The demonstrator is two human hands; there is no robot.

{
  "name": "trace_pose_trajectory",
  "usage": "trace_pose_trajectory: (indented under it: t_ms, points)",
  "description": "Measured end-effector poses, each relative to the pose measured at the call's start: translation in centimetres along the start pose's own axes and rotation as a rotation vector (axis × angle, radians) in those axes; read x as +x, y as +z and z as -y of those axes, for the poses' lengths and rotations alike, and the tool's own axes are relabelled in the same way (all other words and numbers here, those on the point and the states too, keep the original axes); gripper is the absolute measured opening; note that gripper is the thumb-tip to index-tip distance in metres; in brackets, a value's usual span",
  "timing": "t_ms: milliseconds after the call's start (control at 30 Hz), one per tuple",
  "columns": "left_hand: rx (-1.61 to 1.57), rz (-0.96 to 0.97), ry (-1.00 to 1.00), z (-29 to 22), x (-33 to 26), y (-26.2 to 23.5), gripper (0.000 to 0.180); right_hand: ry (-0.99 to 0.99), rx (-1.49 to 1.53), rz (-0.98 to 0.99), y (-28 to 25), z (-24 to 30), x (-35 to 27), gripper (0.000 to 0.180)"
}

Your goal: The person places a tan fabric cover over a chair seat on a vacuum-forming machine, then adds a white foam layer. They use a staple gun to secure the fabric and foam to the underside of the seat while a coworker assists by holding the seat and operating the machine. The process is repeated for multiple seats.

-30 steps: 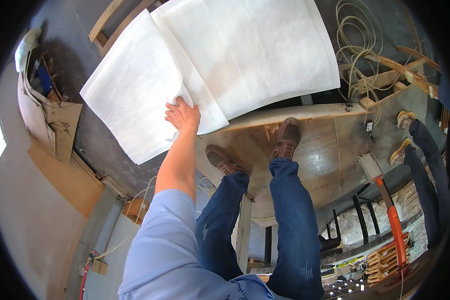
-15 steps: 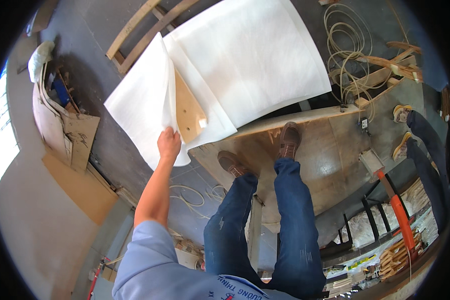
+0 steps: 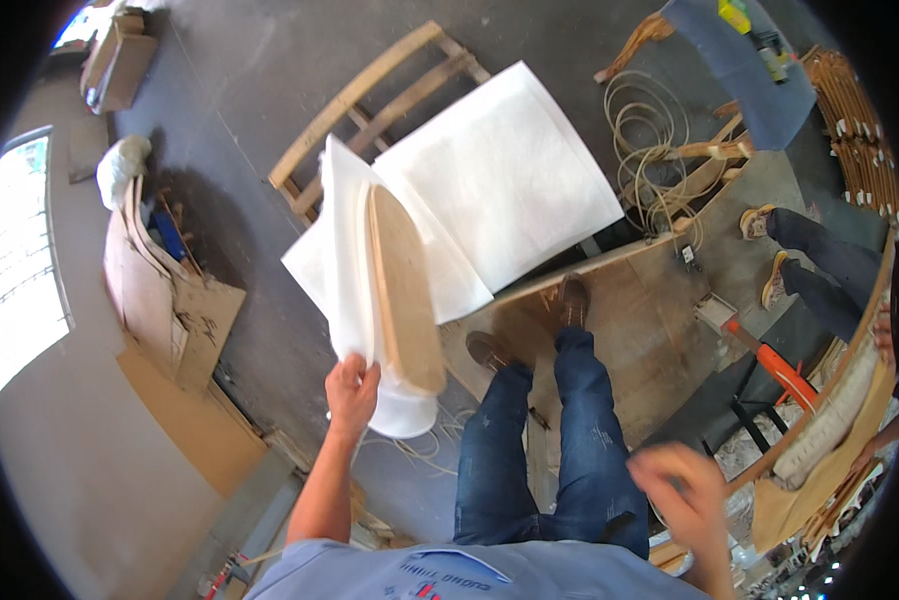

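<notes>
A frame (image 3: 355,107) and hose (image 3: 638,112) lie near the sheet (image 3: 346,270), gripped by the left hand (image 3: 353,395) beside a board (image 3: 408,300); right hand (image 3: 685,490) half-open.

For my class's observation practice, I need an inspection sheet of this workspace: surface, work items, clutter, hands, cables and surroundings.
Surface: stained brown wooden panel under the person's shoes; dark grey floor beyond.
Work items: white sheet, raised at the left; tan rounded board beside it.
Clutter: wooden frame beyond the sheet; bent panels at far left.
Hands: left hand grips the sheet's near edge; right hand blurred, open, nothing seen in it.
Cables: pale cable or hose loosely coiled at right.
Surroundings: bright window at left; another person's legs at right.
</notes>
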State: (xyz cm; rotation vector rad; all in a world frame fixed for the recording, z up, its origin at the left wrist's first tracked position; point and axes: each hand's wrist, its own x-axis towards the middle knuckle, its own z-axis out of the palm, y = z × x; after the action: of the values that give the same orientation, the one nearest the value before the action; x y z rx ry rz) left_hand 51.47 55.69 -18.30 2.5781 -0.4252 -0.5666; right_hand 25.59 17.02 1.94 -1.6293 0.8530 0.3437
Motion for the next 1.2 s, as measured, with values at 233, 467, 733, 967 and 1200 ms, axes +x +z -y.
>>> trace_pose_trajectory:
  t_ms: [233, 467, 733, 967, 1200]
  points:
    - [0.003, 0.102, 0.068, -7.4, -8.7, -16.3, 0.032, -0.202, -0.023, 0.101, 9.0, -5.6, 8.9, 0.050]
    - [0.096, 0.278, 0.379, -20.2, -17.1, -31.7, 0.021, -0.441, -0.003, 0.403, 7.7, 5.1, 18.7, 0.126]
    - [0.261, -0.214, 0.091, -25.7, -34.8, -50.1, 0.020, -0.578, 0.232, 1.236, 17.9, 27.6, 18.7, 0.140]
    - [0.374, -0.760, -0.080, -26.2, -36.2, -61.8, 0.026, -0.943, 0.534, 1.759, 21.8, 30.0, 10.9, 0.073]
    - [0.612, -0.561, 0.045, -23.2, -25.5, -63.8, 0.027, -1.190, 0.347, 0.782, 20.4, 21.1, -3.0, 0.079]
